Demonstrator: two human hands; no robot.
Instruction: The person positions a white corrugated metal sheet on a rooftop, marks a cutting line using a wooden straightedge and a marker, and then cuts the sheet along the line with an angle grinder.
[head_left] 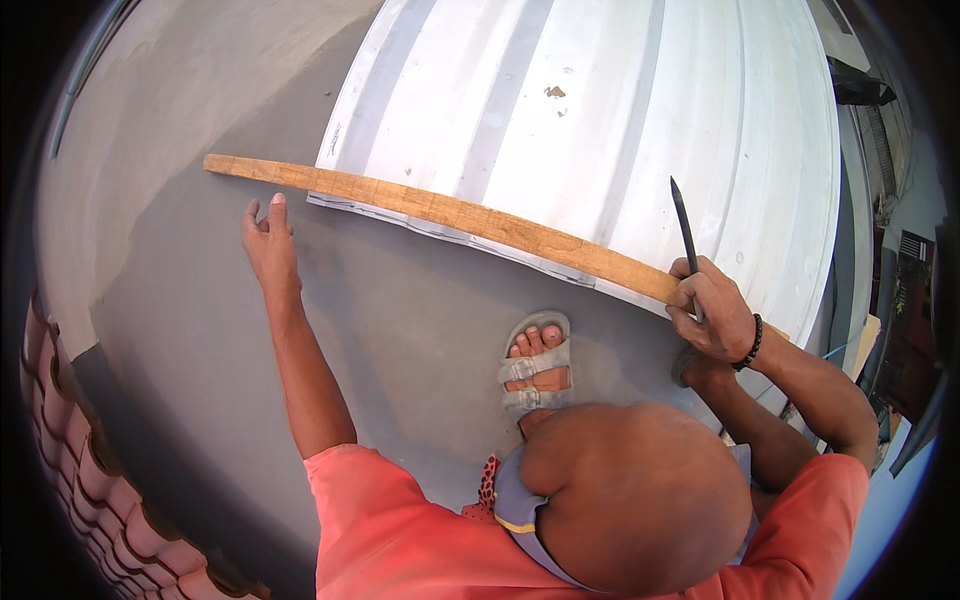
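Note:
A long wooden strip [440, 207] lies across the front end of a white ribbed sheet [690, 120], its left end jutting past the sheet's edge. My right hand [712, 310] is closed round a slim black pencil [684, 225], whose tapered end points up and away. That hand rests at the right part of the strip and covers some of it; whether its fingers also grip the wood is unclear. Just short of the strip's left end, my left hand [270, 245] is open, fingers apart and holding nothing. A small gap shows between its fingertips and the wood.
Smooth grey concrete [400, 310] lies under the sheet. My sandalled foot [537, 365] stands close to the sheet's front edge, below my bent knee [640, 500]. Clay roof tiles [100, 500] border the lower left. Dark clutter [905, 310] lies along the right side.

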